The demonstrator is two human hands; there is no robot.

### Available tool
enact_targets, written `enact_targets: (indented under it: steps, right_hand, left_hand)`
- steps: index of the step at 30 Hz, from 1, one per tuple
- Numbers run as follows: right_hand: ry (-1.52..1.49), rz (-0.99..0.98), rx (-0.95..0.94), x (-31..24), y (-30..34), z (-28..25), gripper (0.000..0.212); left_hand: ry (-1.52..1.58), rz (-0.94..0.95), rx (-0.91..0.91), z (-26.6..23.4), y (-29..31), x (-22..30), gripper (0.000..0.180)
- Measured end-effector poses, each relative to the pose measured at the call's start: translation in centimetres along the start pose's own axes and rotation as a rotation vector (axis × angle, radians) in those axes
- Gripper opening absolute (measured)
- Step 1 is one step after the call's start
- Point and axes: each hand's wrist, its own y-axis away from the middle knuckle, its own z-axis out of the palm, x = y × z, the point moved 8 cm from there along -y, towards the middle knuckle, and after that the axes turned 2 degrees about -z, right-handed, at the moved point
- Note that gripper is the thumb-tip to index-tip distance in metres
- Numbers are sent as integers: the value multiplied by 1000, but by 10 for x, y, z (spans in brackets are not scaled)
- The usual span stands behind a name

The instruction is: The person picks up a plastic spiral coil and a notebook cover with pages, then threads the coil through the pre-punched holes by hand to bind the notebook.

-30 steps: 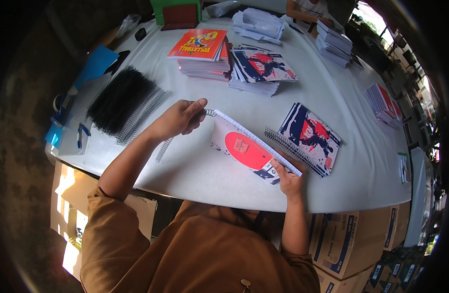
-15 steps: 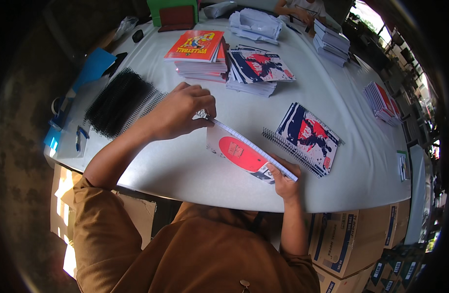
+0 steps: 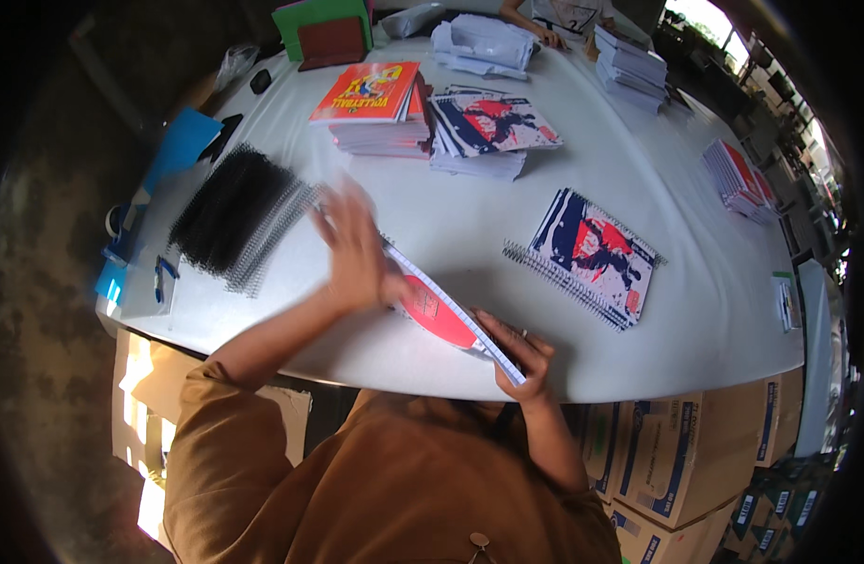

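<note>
My right hand (image 3: 518, 352) grips the near right end of a notebook (image 3: 435, 308), its fingers along the page edges. The notebook is tilted up on edge, with a red oval on its white cover. Beside its far left end is my left hand (image 3: 355, 249), blurred by motion, with fingers stretched out and apart. A bit of dark wire coil shows at that far end. Right of the notebook lies a small pile of spiral-bound notebooks (image 3: 596, 258) with dark blue, white and red covers. To my left sits a heap of black spiral wire coils (image 3: 235, 211).
Farther back stand an orange-covered stack (image 3: 366, 94), another notebook stack (image 3: 493, 122) and white paper stacks (image 3: 629, 70). Pliers (image 3: 161, 277) and tape (image 3: 114, 221) lie at the left edge. Another person's hand (image 3: 549, 38) is at the far side. Cardboard boxes (image 3: 676, 451) stand below.
My left hand has let go of the notebook's coil end and opened, moving left and nearer. My right hand has brought the notebook closer to me and to the left.
</note>
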Motion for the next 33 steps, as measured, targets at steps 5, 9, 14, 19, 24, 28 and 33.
enact_targets:
  steps: [5, 9, 14, 19, 24, 28, 33]
  right_hand:
    - [-34, 97, -17, 5, 7, -11, 33]
    - [-46, -20, -23, -9, -2, -4, 32]
    - [-59, -4, -10, 0, 0, -12, 34]
    - [-50, -13, -6, -11, 4, -9, 36]
    - [-107, -65, -5, -12, 3, -1, 40]
    - [-69, 58, 39, 5, 7, -10, 41]
    - [-50, 48, 19, -4, 6, 0, 43]
  left_hand:
    - [-64, 108, 208, -67, -54, 16, 102]
    - [210, 69, 146, -33, -3, 34, 106]
    - [-59, 269, 641, -63, -24, 72, 80]
    - [456, 196, -62, -23, 25, 75, 90]
    - [144, 349, 380, -54, -26, 72, 100]
    - [255, 682, 8, -35, 17, 112, 119]
    - [341, 269, 17, -16, 2, 79, 101]
